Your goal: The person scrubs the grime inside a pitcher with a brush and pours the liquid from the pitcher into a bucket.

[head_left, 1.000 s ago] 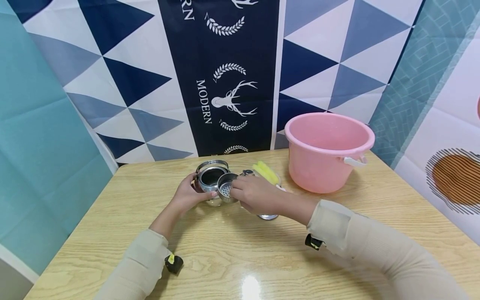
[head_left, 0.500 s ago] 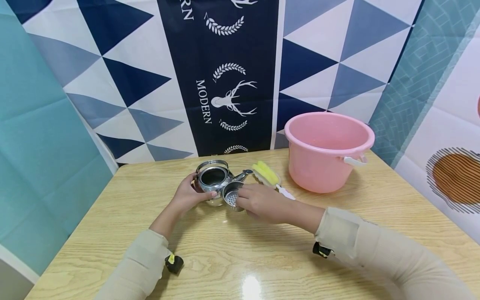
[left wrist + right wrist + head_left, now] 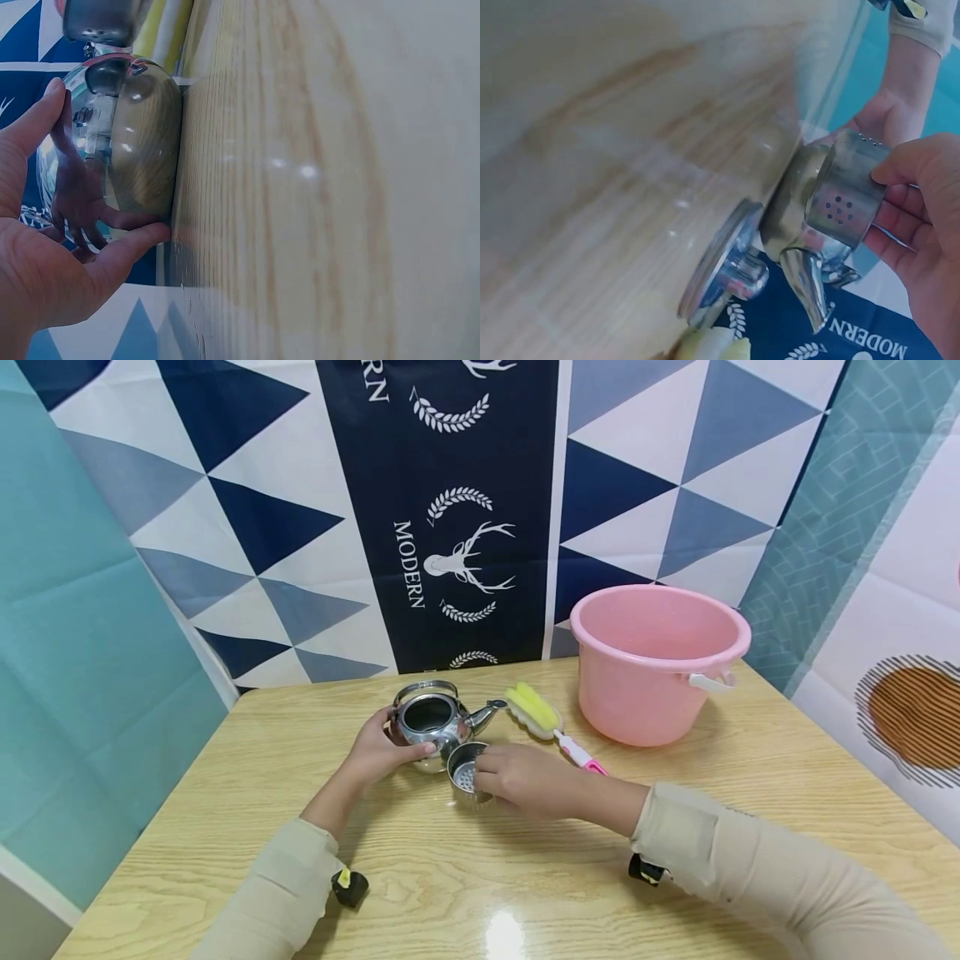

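Observation:
A shiny steel teapot [image 3: 452, 732] stands lidless on the table, its spout pointing right. My left hand [image 3: 375, 752] holds it by the left side, the thumb along the front and the fingers partly hidden behind; its round belly [image 3: 150, 142] fills the grip in the left wrist view. Just in front of the teapot, my right hand [image 3: 525, 781] pinches the wall of a steel tea strainer [image 3: 463, 772] with a perforated bottom. More holes show in the side of the strainer [image 3: 847, 199] in the right wrist view. The teapot lid [image 3: 727, 262] lies near the spout there; the head view hides it.
A yellow sponge brush [image 3: 534, 706] with a white and pink handle lies right of the spout. Behind it on the right stands a pink bucket [image 3: 637, 693] with a white handle. Patterned cloth walls [image 3: 480, 635] rise at the table's back edge.
The right hand has moved the strainer from beside the teapot's opening down and slightly right, toward me. More of the spout and the brush handle now show. The left hand and teapot have stayed still.

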The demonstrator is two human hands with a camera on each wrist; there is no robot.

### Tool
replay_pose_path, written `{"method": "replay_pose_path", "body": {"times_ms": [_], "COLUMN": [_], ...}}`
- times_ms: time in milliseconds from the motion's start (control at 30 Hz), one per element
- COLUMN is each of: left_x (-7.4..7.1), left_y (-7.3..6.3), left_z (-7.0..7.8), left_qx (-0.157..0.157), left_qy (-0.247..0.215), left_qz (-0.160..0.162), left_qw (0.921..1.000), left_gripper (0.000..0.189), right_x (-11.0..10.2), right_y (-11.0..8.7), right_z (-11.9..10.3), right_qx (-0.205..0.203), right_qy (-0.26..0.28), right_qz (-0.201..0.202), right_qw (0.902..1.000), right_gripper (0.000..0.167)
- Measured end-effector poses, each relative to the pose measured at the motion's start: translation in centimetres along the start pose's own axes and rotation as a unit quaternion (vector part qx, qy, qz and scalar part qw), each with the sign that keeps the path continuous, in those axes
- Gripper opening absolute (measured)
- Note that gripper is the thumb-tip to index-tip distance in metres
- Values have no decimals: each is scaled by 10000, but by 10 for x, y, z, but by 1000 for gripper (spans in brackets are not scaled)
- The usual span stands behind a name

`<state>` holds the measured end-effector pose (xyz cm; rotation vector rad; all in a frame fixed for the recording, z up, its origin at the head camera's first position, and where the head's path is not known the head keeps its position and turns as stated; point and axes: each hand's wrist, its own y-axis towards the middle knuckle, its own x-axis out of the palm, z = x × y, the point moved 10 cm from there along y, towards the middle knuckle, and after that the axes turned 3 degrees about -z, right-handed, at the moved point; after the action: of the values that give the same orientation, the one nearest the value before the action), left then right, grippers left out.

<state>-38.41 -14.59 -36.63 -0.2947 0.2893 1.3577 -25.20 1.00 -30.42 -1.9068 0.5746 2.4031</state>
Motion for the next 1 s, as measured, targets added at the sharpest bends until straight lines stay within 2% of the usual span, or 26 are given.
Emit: {"method": "replay_pose_path", "body": {"times_ms": [233,600,1000], "left_x": [0,1,1], "left_y": [0,-1,-2], "left_z": [1,1,1], "left_qx": [12,-2,9], "left_qy": [-53,-1,69], "left_qz": [34,28,26], "left_qw": [10000,10000,10000], "left_gripper": [93,94,96], "right_x": [11,25,29], "right_y": [0,1,3], "right_z": [-4,-7,-3], "right_qx": [19,-58,166], "right_qy": [119,-118,54], "right_qz": [-242,-435,-633], "right_qw": [9996,9990,9978], "right_gripper": [17,15,16]}}
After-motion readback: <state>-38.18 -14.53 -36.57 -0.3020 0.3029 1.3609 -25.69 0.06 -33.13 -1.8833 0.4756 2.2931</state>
